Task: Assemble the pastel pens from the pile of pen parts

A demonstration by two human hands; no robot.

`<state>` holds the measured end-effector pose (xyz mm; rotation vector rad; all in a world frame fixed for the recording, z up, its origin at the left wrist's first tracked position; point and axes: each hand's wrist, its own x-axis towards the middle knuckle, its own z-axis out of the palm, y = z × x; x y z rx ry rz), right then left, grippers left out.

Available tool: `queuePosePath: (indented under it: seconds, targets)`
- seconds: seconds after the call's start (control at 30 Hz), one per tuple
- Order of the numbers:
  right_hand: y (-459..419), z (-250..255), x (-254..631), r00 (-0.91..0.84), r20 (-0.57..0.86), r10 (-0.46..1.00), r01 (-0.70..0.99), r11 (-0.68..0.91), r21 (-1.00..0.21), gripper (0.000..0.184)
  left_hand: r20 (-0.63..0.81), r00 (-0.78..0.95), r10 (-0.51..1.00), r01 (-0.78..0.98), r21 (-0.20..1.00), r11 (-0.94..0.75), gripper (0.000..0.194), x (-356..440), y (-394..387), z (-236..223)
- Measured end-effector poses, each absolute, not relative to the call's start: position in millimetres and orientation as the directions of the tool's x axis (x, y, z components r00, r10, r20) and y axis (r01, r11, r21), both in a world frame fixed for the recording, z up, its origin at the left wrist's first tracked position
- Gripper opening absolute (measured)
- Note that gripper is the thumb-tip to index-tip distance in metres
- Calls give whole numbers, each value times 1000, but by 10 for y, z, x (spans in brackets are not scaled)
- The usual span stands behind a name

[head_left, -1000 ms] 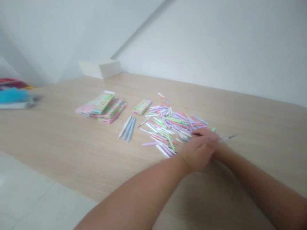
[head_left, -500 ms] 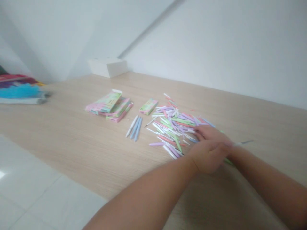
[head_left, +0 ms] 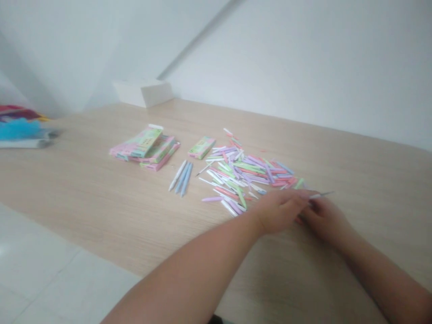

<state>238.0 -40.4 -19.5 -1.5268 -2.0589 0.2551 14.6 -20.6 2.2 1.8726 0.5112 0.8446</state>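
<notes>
A loose pile of pastel pen parts (head_left: 248,173) in pink, green, purple, white and blue lies on the wooden table (head_left: 101,202). My left hand (head_left: 278,209) and my right hand (head_left: 326,220) meet at the pile's near right edge, fingers pinched together. A thin pen refill (head_left: 322,194) sticks out to the right from between the fingertips. Which hand grips it is blurred. Three assembled pens (head_left: 181,175), one white and two blue, lie side by side left of the pile.
A stack of pink and green pen boxes (head_left: 145,147) lies left of the pens, with one small box (head_left: 201,147) beside the pile. A white box (head_left: 143,92) stands at the back by the wall. Colourful items (head_left: 20,132) sit at the far left.
My right hand has drawn back out of the pile toward me. Both hands now meet at the thin refill at the pile's near right edge.
</notes>
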Motion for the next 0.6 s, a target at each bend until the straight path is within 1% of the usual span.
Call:
queuePosePath:
  seconds: [0.03,0.17,0.27,0.33,0.47,0.6]
  targets:
    - [-427,-197,2388,-195,326,925,833,332,-443,29,343,657,671,-31,902,-431,53,147,-198,15]
    - [-453,-193,2409,-204,381,902,870,345,-352,26,206,604,770,28,960,-279,61,160,-161,-36]
    - [-463,-176,2407,-248,392,886,864,385,-325,27,189,590,785,5,971,-238,61,149,-145,-52]
    - [-477,-170,2401,-281,395,875,854,416,-314,31,189,591,784,12,970,-242,60,130,-139,-50]
    - [-510,-174,2381,-317,382,868,830,449,-331,39,200,583,788,22,965,-261,61,104,-129,-60]
    - [-551,-174,2343,-352,339,873,795,470,-385,37,231,587,776,7,957,-290,62,123,-144,-71]
